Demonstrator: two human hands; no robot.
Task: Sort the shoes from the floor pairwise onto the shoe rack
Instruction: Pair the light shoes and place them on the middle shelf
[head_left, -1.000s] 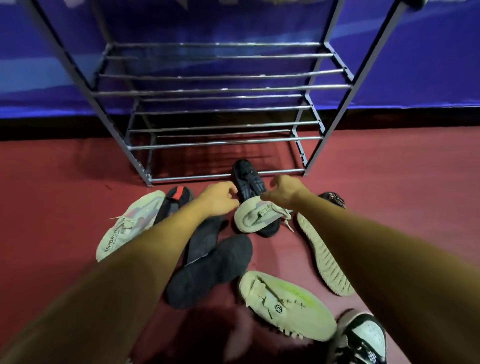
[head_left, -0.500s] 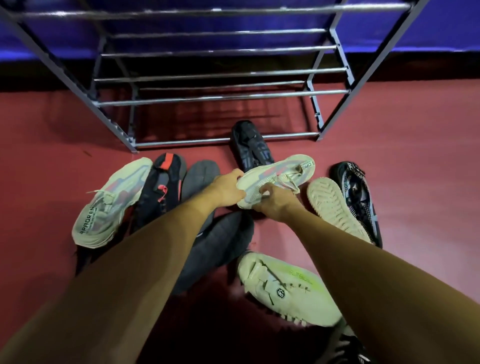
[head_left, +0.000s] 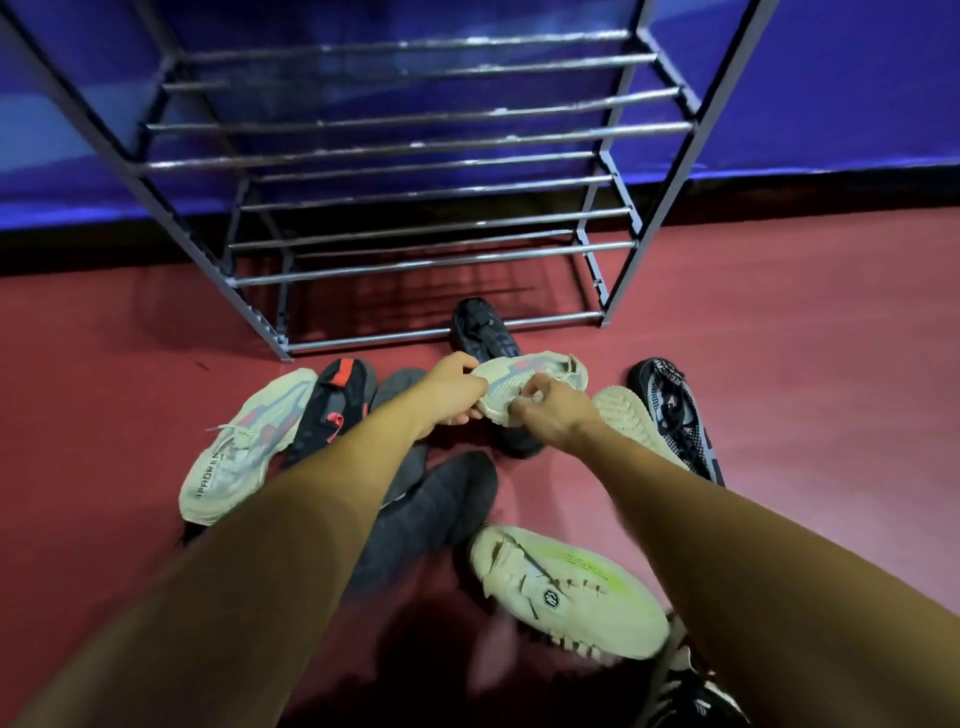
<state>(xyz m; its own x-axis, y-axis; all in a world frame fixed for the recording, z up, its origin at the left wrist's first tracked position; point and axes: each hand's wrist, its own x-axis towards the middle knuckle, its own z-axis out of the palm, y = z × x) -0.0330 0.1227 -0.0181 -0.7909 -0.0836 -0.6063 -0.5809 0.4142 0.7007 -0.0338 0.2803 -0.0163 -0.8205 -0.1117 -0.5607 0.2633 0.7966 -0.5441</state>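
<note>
1. Two shoes lie nearest: a black-and-white shoe (head_left: 696, 699), cut off at the lower edge, and a lime-streaked shoe (head_left: 566, 587) just beside it on the red floor (head_left: 810, 374).
2. Grey shoe (head_left: 436, 514), between the forearms and partly hidden by the left one.
3. Left hand (head_left: 449, 389): fingers curled round one end of the held shoe (head_left: 535, 376), thumb on top.
4. Right hand (head_left: 553, 415): fingers pinching the near edge of the same shoe at mid-length. This cream shoe with a pink-blue side panel is lifted off the floor, low, in front of the rack.
5. Step in hand, as judged: the first shoe of a pair is picked up, and no shoe is yet set on the rack. Its likely mate is the cream shoe (head_left: 239, 452) at far left, similarly coloured and well apart from both hands. The next move calls for freeing one hand to fetch it, or for placing the held shoe with room left beside it.
6. Flanking items: a black-red shoe (head_left: 335, 405) touching the mate; to the right, an upturned sole (head_left: 626, 421) with a patterned shoe (head_left: 675, 415) beside it.
7. Black shoe (head_left: 483, 332), under and beyond the held shoe, with its far end at the rack's lowest front bar. It may obstruct the bottom tier.
8. Rack (head_left: 415, 150): tiers of spaced metal bars, so a shoe should span two bars to sit. A blue wall (head_left: 857, 104) stands behind.
</note>
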